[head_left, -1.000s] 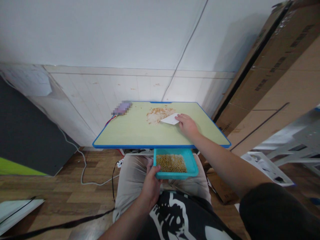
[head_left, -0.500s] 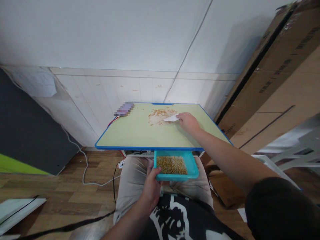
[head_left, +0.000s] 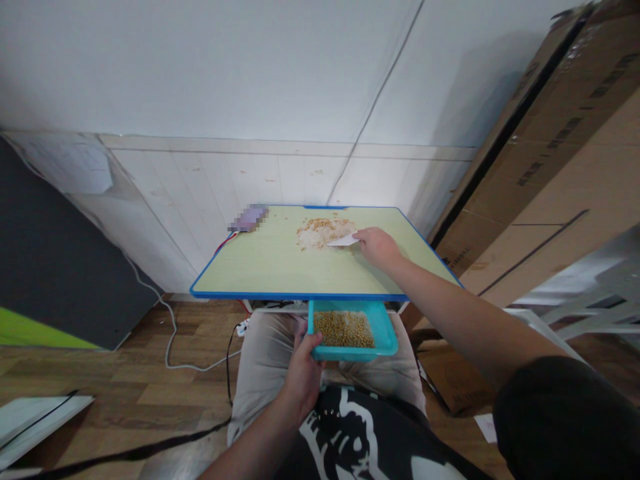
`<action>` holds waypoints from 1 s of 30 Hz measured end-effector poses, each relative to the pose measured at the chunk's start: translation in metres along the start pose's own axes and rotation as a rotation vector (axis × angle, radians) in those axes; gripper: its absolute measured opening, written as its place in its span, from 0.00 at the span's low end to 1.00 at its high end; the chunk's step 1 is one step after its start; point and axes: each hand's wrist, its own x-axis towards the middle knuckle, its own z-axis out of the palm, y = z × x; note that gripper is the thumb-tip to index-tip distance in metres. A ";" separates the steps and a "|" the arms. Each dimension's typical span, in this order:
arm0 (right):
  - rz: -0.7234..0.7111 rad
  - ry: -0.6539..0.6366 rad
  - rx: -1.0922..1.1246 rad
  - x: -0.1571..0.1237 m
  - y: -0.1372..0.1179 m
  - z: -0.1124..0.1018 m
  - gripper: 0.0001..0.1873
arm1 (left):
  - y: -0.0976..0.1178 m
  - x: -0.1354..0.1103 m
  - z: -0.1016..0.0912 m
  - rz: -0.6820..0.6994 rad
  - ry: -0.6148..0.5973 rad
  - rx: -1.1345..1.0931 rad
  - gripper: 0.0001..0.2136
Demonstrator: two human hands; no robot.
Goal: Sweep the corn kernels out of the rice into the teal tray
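My left hand [head_left: 303, 375] grips the near-left corner of a teal tray [head_left: 388, 333] with yellow beans in it, held just below the front edge of a green table with a blue rim [head_left: 260, 267]. My right hand [head_left: 377, 247] reaches across the table and pinches a white card [head_left: 343, 241], whose edge rests against a pile of rice and beans [head_left: 320, 232] at the back middle of the table.
A blurred purple object [head_left: 249, 218] with a red wire lies at the table's back left. Large cardboard boxes [head_left: 555, 153] lean at the right. A dark panel [head_left: 45, 273] stands at the left, cables run over the wooden floor.
My right hand has drawn the white card slightly nearer and to the left along the pile's right edge. The tray and my left hand have stayed in place.
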 end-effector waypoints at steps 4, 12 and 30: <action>-0.003 0.001 0.011 -0.003 0.001 -0.002 0.22 | 0.001 -0.002 0.001 -0.011 -0.004 0.014 0.30; 0.003 -0.018 0.012 -0.009 0.001 -0.006 0.22 | 0.000 -0.001 0.000 -0.008 0.006 0.013 0.31; 0.028 -0.027 -0.040 -0.016 0.007 -0.019 0.22 | 0.002 -0.003 0.002 -0.017 0.009 0.042 0.32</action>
